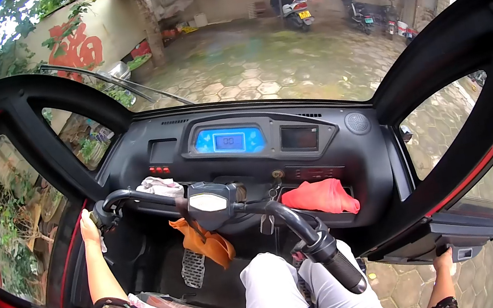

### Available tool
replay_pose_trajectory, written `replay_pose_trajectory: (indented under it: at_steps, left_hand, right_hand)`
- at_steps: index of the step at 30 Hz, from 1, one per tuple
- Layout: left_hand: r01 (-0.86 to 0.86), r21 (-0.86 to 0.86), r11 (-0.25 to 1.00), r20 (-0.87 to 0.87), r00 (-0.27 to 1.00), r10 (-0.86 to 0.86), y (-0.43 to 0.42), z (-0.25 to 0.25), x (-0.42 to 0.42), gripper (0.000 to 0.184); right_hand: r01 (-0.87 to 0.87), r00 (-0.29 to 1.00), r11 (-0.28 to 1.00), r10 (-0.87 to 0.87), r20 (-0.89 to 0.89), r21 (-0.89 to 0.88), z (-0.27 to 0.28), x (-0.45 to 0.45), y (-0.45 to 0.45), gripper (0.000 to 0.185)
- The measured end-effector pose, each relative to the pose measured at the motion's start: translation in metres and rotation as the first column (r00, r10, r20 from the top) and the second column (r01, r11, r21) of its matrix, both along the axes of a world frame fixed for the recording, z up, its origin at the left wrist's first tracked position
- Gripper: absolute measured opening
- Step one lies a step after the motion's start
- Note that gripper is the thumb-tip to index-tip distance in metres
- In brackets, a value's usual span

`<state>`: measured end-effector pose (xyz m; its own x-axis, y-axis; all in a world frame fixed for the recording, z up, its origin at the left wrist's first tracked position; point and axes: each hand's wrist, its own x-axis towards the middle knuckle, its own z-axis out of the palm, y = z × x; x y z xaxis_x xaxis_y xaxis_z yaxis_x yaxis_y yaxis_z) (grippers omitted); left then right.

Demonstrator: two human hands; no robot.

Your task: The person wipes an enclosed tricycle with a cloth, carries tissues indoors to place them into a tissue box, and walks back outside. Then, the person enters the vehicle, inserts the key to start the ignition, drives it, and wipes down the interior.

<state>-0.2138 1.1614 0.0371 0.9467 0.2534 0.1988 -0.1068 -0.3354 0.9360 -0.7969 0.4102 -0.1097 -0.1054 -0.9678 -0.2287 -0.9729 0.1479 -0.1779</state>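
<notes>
My left hand [88, 228] is closed around the left grip of the black handlebar [149, 198]. Out to the right, my right hand [444, 259] grips the inner handle [464, 253] of the vehicle door, which stands open; its fingertips are partly hidden. The right handlebar grip [344, 272] is free of any hand, above my knees. In the middle of the bar sits a black and silver cover [209, 202]. Behind it, the dashboard display [229, 142] is lit blue and reads what looks like 00.
A red cloth [320, 198] and a white cloth [159, 186] lie in the dash trays. An orange-brown cloth [206, 243] hangs below the bar, near a metal pedal [194, 269]. Through the windshield are a paved yard [235, 81], a tree [150, 27] and a parked scooter [291, 8].
</notes>
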Motion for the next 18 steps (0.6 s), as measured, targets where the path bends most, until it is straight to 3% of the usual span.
replay_pose_trajectory:
  at_steps: [2,5,10,12,13,16,18]
  left_hand:
    - [-0.041,0.052,0.998,-0.005,0.999,0.041,0.001,-0.001,0.001,0.054]
    - [0.036,0.017,0.999,-0.049,0.998,-0.035,0.016,-0.013,0.013,0.055]
    - [-0.039,0.175,0.984,-0.024,0.999,0.044,-0.002,0.002,-0.002,0.055]
    - [-0.084,0.189,0.978,0.021,0.996,0.081,0.002,-0.004,0.002,0.054]
    - [-0.152,0.197,0.969,0.07,0.988,0.14,0.006,-0.011,0.007,0.054]
    - [-0.058,0.137,0.989,0.048,0.998,0.052,-0.003,-0.001,-0.006,0.053]
    - [-0.001,0.046,0.999,0.087,0.996,-0.003,-0.005,0.002,-0.012,0.048]
  right_hand:
    - [-0.019,0.999,1.0,0.018,-0.048,-0.018,-0.002,-0.002,0.009,0.073]
    - [-0.031,0.993,0.997,0.022,-0.113,-0.076,-0.036,-0.027,0.002,0.07]
    - [-0.053,0.988,0.992,0.035,-0.149,-0.118,-0.028,-0.025,0.026,0.062]
    - [-0.109,0.982,0.974,0.074,-0.176,-0.198,-0.056,-0.046,0.017,0.057]
    - [-0.1,0.981,0.983,0.072,-0.18,-0.153,-0.045,-0.039,0.025,0.056]
    - [-0.069,0.984,0.997,0.063,-0.166,-0.031,-0.01,-0.025,0.05,0.058]
    - [-0.154,0.987,0.985,0.151,-0.046,-0.073,-0.017,-0.042,0.049,0.054]
